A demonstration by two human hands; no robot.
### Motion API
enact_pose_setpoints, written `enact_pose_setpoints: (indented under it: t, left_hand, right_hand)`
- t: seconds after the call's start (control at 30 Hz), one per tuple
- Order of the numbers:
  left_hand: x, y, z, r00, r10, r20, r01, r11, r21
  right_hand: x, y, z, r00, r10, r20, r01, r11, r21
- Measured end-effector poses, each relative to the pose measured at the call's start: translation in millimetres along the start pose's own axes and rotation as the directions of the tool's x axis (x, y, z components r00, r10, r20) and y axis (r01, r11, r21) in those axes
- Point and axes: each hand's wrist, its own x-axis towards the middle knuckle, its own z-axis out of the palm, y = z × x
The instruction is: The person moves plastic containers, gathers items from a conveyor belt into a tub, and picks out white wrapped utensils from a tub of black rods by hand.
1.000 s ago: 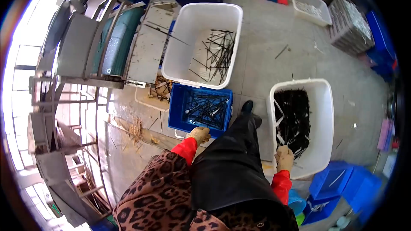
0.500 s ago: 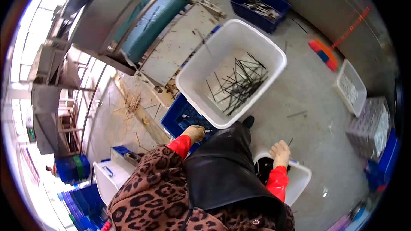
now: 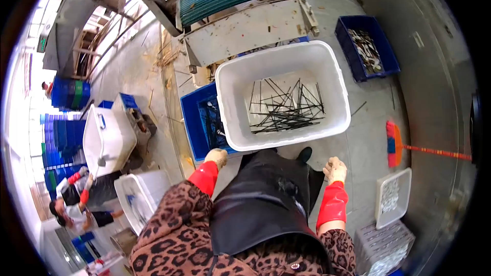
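Standing over the large white tub, you had your left hand near its closest left corner, by the blue bin; its fingers were bent, but I could not tell whether they gripped an edge. Your right hand hung over the floor, apart from the tub, its fingers curled inward; whether they enclosed anything could not be told. Thin dark sticks lay crisscrossed on the tub's bottom, and the tub partly hid the blue bin.
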Motion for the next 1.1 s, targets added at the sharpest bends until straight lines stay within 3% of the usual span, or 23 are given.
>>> enact_pose_setpoints:
  t: [0.07,0.13,0.27,0.43,0.5,0.53,0.67,0.73,0.83,1.0,1.1]
  left_hand:
    - [0,-15,26,0.997,0.037,-0.07,-0.042,0.997,-0.067]
    - [-2,-21,48,0.995,-0.095,-0.036,0.087,0.979,-0.186]
    - [-6,-15,98,0.978,-0.175,-0.111,0.096,0.859,-0.503]
    - [48,-16,124,0.958,-0.286,0.017,0.205,0.64,-0.741]
    - [76,-19,130,0.98,-0.199,0.02,0.136,0.592,-0.795]
    - [70,-4,134,0.953,-0.304,0.016,0.175,0.506,-0.845]
    - [72,0,138,0.949,-0.314,-0.015,0.136,0.455,-0.88]
    - [74,-7,138,0.95,-0.312,-0.014,0.126,0.423,-0.897]
    - [69,-10,136,0.944,-0.33,0.013,0.189,0.506,-0.842]
    - [62,-10,137,0.936,-0.351,0.037,0.206,0.459,-0.864]
    - [68,-13,139,0.957,-0.281,0.069,0.187,0.417,-0.889]
  right_hand:
    - [42,0,-20,0.995,0.03,0.093,-0.026,0.999,-0.041]
    - [72,-9,-20,0.997,0.064,0.043,-0.063,0.998,-0.018]
    - [126,-30,-16,0.991,0.111,0.072,-0.089,0.962,-0.259]
    - [177,-35,14,0.978,0.179,0.11,-0.151,0.963,-0.223]
    - [191,-30,24,0.977,0.186,0.108,-0.165,0.97,-0.177]
    - [192,-27,27,0.982,0.163,0.098,-0.15,0.981,-0.127]
    - [210,-21,25,0.988,0.149,-0.025,-0.151,0.964,-0.218]
    - [224,-21,15,0.989,0.151,-0.004,-0.148,0.965,-0.218]
    - [215,-30,22,0.991,0.128,0.03,-0.119,0.97,-0.21]
    - [237,-40,19,0.988,0.124,0.093,-0.095,0.959,-0.268]
    - [243,-37,17,0.982,0.134,0.134,-0.091,0.954,-0.286]
